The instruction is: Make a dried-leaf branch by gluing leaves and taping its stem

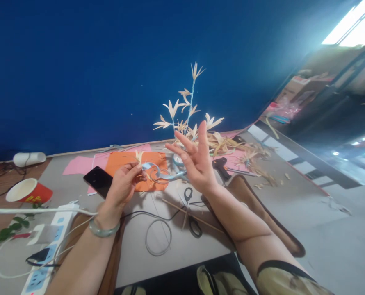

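Near: power strip with cords and a wire loop on the desk; scissors beyond. Left hand pinches a straw leaf sprig bound with pale blue ribbon; right hand is spread wide, holding nothing, the ribbon apparently trailing beneath it. Slack ribbon could snag a finger and pull the sprig loose. Red paper cup lies tipped, seemingly empty. Far: straw-leaf branch.
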`<state>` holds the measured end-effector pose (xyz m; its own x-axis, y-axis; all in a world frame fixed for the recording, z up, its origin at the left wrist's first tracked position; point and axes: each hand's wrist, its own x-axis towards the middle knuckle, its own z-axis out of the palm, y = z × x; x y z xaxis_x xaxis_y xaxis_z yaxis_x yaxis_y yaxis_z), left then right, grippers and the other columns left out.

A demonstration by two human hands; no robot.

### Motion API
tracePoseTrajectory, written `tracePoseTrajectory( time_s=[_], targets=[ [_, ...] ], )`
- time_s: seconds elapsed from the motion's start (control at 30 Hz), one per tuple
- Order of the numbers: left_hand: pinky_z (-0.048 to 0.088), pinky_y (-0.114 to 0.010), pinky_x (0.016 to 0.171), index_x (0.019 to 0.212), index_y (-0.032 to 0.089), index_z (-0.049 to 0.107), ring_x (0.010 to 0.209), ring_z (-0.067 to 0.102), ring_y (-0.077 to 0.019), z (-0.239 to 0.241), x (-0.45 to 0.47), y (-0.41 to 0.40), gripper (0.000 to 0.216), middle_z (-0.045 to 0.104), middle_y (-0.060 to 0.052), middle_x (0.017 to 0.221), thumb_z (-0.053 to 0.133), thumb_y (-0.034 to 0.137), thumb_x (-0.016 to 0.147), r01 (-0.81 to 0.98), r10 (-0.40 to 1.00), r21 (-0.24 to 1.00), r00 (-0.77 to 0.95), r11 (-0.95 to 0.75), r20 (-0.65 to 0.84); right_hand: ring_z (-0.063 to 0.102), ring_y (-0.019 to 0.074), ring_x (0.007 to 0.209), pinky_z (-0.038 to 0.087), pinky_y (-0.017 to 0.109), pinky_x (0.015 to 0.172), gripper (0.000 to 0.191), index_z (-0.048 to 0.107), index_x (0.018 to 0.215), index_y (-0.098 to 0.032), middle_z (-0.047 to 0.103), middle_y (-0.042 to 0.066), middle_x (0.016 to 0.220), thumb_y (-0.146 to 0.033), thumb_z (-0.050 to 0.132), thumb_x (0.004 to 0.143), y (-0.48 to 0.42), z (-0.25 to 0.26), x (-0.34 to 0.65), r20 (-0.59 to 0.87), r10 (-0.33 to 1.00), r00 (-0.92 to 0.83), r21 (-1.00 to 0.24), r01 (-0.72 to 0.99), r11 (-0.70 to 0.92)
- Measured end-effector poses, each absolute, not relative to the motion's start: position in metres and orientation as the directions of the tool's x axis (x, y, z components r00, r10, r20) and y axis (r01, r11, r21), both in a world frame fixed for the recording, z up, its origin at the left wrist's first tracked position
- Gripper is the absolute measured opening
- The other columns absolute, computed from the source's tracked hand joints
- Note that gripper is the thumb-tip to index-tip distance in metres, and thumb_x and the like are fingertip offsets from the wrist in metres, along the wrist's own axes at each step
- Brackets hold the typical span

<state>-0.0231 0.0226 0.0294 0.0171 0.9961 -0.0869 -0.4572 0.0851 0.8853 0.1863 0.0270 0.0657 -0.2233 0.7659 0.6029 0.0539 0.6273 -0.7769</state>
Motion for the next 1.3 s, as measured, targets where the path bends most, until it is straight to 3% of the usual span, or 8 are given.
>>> tracePoseTrajectory(
  time_s=[0.2,0.47,0.73,0.83,0.93,1.13,1.2,1.3],
  targets=[
    [0.050,-0.020,0.054,0.074,0.013,0.063,0.056,0.058,-0.0090,0.032,-0.022,0.022,0.025,0.061,0.001,0.062,0.079,0.030,0.066,-0.440,0.996,0.894,0.015,0.084,-0.086,0.063,0.0232,0.116,0.051,0.046,0.102,0.078,-0.007,0.151,-0.041,0.048,0.006,0.144,-0.025,0.045,0.096,0.022,0.069,0.185,0.554,0.821,-0.139,-0.821,0.074,0.567],
    [0.050,-0.019,0.054,0.072,0.013,0.062,0.056,0.059,-0.0090,0.032,-0.022,0.022,0.025,0.061,0.001,0.061,0.080,0.029,0.065,-0.447,0.995,0.890,0.022,0.096,-0.097,0.072,0.0204,0.089,0.060,0.044,0.087,0.057,0.029,0.150,-0.031,0.070,0.006,0.113,-0.037,0.046,0.096,0.026,0.067,0.184,0.461,0.886,-0.059,-0.888,-0.018,0.460],
    [0.050,-0.019,0.054,0.071,0.013,0.062,0.057,0.058,-0.0086,0.032,-0.023,0.022,0.024,0.060,0.001,0.061,0.079,0.028,0.067,-0.454,0.996,0.887,0.039,0.092,-0.083,0.068,0.0139,0.054,0.062,0.035,0.067,0.051,0.037,0.146,-0.024,0.074,0.005,0.086,-0.040,0.038,0.097,0.030,0.068,0.189,0.360,0.933,-0.007,-0.927,-0.117,0.357],
    [0.050,-0.019,0.054,0.072,0.013,0.062,0.057,0.059,-0.0088,0.032,-0.023,0.022,0.024,0.060,0.001,0.061,0.080,0.028,0.066,-0.449,0.996,0.889,0.029,0.087,-0.083,0.072,0.0156,0.071,0.062,0.035,0.075,0.064,0.023,0.151,-0.032,0.070,0.006,0.113,-0.028,0.048,0.092,0.026,0.072,0.190,0.411,0.912,-0.003,-0.912,-0.025,0.411],
    [0.050,-0.020,0.054,0.072,0.013,0.062,0.056,0.058,-0.0089,0.032,-0.022,0.022,0.025,0.061,0.000,0.061,0.080,0.029,0.066,-0.440,0.996,0.893,0.023,0.091,-0.090,0.068,0.0206,0.105,0.057,0.040,0.092,0.076,0.012,0.152,-0.040,0.045,0.004,0.147,-0.019,0.048,0.089,0.021,0.076,0.192,0.526,0.849,-0.050,-0.847,0.062,0.529],
    [0.049,-0.020,0.053,0.074,0.014,0.062,0.055,0.058,-0.0093,0.031,-0.022,0.022,0.027,0.060,0.002,0.061,0.081,0.030,0.064,-0.451,0.996,0.889,-0.001,0.080,-0.090,0.040,0.0257,0.138,0.042,0.051,0.110,0.082,0.007,0.152,-0.042,0.025,-0.003,0.157,-0.012,0.042,0.084,0.016,0.077,0.194,0.619,0.747,-0.243,-0.734,0.158,0.660],
    [0.049,-0.021,0.053,0.075,0.014,0.062,0.056,0.059,-0.0101,0.030,-0.022,0.021,0.028,0.061,0.001,0.061,0.081,0.031,0.064,-0.456,0.996,0.886,0.015,0.081,-0.084,0.035,0.0255,0.141,0.037,0.051,0.113,0.084,0.011,0.153,-0.038,0.025,-0.002,0.157,-0.013,0.047,0.082,0.017,0.077,0.196,0.647,0.726,-0.234,-0.704,0.182,0.686],
    [0.050,-0.022,0.056,0.077,0.014,0.062,0.057,0.060,-0.0105,0.031,-0.020,0.018,0.027,0.063,0.000,0.062,0.080,0.031,0.066,-0.449,0.996,0.889,0.064,0.086,-0.064,0.041,0.0261,0.137,0.036,0.050,0.113,0.067,0.040,0.144,-0.028,0.044,0.006,0.148,-0.016,0.056,0.080,0.022,0.075,0.196,0.667,0.712,-0.220,-0.658,0.275,0.701]
  ],
)
